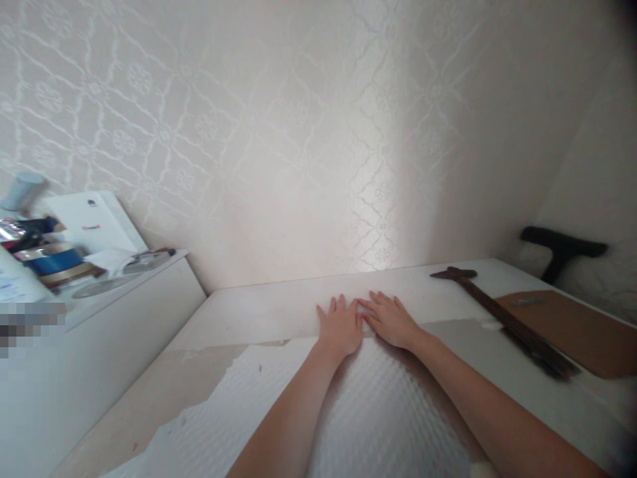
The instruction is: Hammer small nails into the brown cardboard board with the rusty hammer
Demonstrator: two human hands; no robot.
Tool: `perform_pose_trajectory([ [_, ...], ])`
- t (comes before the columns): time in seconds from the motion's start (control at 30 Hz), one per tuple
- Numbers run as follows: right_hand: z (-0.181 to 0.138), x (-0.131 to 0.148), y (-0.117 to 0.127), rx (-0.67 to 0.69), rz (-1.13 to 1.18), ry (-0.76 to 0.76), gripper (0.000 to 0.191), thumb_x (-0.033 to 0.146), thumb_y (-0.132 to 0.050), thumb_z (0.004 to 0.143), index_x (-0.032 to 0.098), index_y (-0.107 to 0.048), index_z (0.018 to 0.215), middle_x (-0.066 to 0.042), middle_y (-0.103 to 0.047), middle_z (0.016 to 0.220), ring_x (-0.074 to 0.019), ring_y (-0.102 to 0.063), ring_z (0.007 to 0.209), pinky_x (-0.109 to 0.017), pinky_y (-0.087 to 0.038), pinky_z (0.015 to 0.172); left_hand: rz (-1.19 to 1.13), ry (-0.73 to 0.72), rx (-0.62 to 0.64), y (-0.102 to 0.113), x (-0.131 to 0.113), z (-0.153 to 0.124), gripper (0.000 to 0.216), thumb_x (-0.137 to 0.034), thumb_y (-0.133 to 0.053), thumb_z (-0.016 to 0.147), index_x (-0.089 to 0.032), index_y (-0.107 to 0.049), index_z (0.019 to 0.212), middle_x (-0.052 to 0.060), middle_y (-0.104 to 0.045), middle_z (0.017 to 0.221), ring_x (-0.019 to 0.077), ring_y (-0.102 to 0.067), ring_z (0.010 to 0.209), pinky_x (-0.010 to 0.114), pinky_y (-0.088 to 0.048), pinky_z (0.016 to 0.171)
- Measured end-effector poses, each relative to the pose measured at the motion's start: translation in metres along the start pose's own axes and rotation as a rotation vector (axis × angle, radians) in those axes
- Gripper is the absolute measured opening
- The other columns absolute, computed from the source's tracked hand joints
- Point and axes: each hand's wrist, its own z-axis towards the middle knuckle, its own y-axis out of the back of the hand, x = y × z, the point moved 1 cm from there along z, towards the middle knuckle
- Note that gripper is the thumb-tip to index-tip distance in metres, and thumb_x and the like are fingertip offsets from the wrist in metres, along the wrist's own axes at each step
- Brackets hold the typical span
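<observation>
My left hand [340, 324] and my right hand [389, 318] lie side by side, palms down, fingers stretched out flat. They press on the far edge of a white textured sheet [378, 405] that lies on a pale table [263, 309]. The fingertips reach onto the bare table just past the sheet's edge. Neither hand holds anything. Both forearms run up from the lower edge of the picture across the sheet.
A long dark wooden tool [502, 318] lies on the table at the right, beside a brown board [572, 328]. A black handle [562, 249] leans in the right corner. At the left stands a white cabinet [124, 299] with tins and clutter [52, 259]. Patterned wallpaper [298, 133] is behind.
</observation>
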Motion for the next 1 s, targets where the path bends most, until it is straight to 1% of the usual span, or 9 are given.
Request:
perform_pose_trajectory([
  [0.33, -0.0008, 0.0018, 0.0030, 0.019, 0.013, -0.005, 0.049, 0.040, -0.029, 0.092, 0.025, -0.037, 0.138, -0.015, -0.030, 0.145, -0.0291, -0.023, 0.134, -0.051, -0.018, 0.105, 0.004, 0.001, 0.002, 0.0002, 0.0000, -0.0002, 0.052, -0.039, -0.013, 0.092, -0.025, -0.030, 0.138, 0.012, -0.029, 0.146, 0.0316, -0.025, 0.134, 0.063, -0.021, 0.101],
  [0.57, -0.0005, 0.0018, 0.0026, 0.012, 0.012, -0.004, 0.049, 0.040, -0.030, 0.091, 0.025, -0.037, 0.138, -0.014, -0.031, 0.145, -0.0292, -0.025, 0.133, -0.051, -0.019, 0.104, 0.004, 0.003, 0.004, 0.0049, -0.0023, -0.0019, 0.051, -0.038, -0.015, 0.092, -0.023, -0.032, 0.138, 0.012, -0.030, 0.145, 0.0317, -0.026, 0.133, 0.062, -0.022, 0.101],
  [1.0, -0.0001, 0.0012, 0.0021, 0.020, 0.011, -0.004, 0.049, 0.039, -0.030, 0.091, 0.025, -0.037, 0.138, -0.014, -0.030, 0.145, -0.0286, -0.024, 0.134, -0.050, -0.018, 0.104, -0.004, -0.002, -0.013, 0.0018, -0.0006, -0.0007, 0.051, -0.038, -0.015, 0.092, -0.023, -0.033, 0.137, 0.012, -0.030, 0.145, 0.0321, -0.026, 0.133, 0.063, -0.022, 0.101],
])
